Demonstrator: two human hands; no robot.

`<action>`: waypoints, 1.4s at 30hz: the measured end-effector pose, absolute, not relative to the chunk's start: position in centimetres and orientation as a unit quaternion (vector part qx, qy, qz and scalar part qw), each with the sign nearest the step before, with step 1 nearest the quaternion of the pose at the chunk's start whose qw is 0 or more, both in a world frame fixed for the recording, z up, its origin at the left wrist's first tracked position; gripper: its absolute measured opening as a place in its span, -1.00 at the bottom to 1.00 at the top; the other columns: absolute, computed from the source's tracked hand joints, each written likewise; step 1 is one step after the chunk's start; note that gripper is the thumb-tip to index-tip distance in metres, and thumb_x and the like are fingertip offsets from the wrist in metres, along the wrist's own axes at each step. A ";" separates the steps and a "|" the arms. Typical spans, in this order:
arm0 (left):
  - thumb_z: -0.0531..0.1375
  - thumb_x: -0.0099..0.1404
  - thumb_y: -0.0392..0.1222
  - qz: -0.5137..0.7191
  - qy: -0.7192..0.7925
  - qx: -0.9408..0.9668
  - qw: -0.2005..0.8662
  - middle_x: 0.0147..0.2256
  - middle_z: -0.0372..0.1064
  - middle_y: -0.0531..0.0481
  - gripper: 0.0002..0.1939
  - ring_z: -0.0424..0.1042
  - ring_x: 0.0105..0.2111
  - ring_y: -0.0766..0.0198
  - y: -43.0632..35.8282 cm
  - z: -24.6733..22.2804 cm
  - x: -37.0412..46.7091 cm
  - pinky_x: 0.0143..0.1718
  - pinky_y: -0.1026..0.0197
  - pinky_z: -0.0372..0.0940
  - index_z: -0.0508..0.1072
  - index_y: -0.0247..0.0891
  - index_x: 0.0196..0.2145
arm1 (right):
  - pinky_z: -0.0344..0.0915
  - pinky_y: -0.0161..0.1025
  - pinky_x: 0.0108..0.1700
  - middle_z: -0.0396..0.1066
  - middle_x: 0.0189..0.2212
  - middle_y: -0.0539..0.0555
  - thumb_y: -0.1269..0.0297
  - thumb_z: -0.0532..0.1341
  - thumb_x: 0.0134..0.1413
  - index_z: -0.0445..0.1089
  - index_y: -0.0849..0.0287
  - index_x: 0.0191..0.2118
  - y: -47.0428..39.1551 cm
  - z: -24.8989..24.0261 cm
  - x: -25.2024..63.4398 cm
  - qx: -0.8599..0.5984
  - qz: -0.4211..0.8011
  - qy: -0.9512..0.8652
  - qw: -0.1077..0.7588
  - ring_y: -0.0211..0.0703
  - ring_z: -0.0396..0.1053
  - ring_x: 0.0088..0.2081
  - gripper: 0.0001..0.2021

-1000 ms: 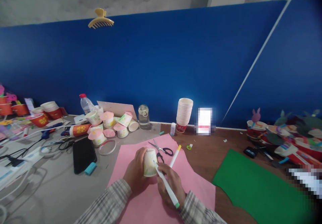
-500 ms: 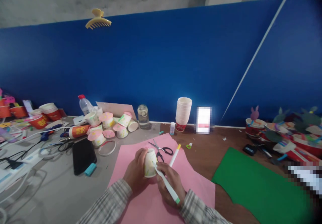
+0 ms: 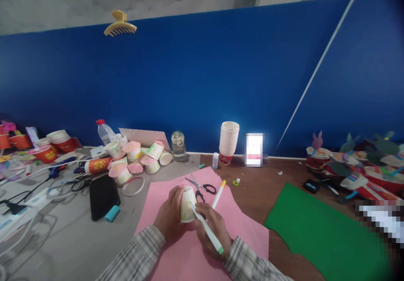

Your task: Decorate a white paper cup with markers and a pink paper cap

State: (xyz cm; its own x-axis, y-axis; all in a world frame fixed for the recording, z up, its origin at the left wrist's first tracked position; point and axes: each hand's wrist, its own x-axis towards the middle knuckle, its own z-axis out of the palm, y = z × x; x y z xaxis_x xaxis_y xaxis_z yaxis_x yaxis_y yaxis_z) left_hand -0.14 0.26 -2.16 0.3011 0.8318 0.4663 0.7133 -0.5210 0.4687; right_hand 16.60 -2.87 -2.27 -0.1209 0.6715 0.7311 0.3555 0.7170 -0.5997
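My left hand is wrapped round a small white paper cup with faint yellow-green marks, tilted a little above the pink paper. In my right hand is a white marker pen with a green end. Its tip meets the side of the cup, or comes very close to it. Just beyond my hands lie scissors with black handles, partly hidden by the right hand. A second white marker with a yellow end rests on the pink paper.
Green paper lies on the right. Decorated cups with pink tops crowd the left back, near a black phone and a glass jar. A cup stack stands before the blue partition. Cables run along the left.
The view has shifted slightly, so everything sits a little further left. Both hands keep their hold on the cup and the marker, with the pen tip still at the cup's side.
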 end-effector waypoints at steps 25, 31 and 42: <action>0.31 -0.18 -0.21 0.351 0.472 0.805 0.079 -0.03 0.10 -0.15 -0.07 0.28 -0.09 -0.02 0.4 -2.5 -0.3 -0.15 -0.01 0.37 -0.11 -0.14 0.08 | 0.45 -0.21 -0.30 0.45 -0.38 0.05 0.45 0.14 -0.04 0.30 0.09 -0.23 -2.9 -1.8 16.6 -0.336 0.130 -0.755 0.548 -0.05 0.45 -0.35 -0.79; 0.32 -0.23 -0.24 0.346 0.475 0.806 0.076 -0.03 0.10 -0.15 -0.04 0.27 -0.08 -0.04 0.4 -2.5 -0.3 -0.14 -0.04 0.36 -0.11 -0.14 0.08 | 0.46 -0.23 -0.31 0.45 -0.37 0.06 0.47 0.14 -0.05 0.29 0.09 -0.21 -2.8 -2.2 16.7 -0.339 0.135 -0.752 0.549 -0.05 0.45 -0.34 -0.76; 0.32 -0.20 -0.22 0.352 0.466 0.809 0.069 -0.04 0.09 -0.16 -0.05 0.28 -0.10 -0.03 0.4 -2.4 -0.2 -0.14 -0.02 0.37 -0.12 -0.15 0.08 | 0.44 -0.23 -0.33 0.44 -0.40 0.03 0.44 0.12 -0.04 0.30 0.08 -0.26 -2.9 -1.7 16.7 -0.342 0.139 -0.755 0.542 -0.07 0.44 -0.37 -0.81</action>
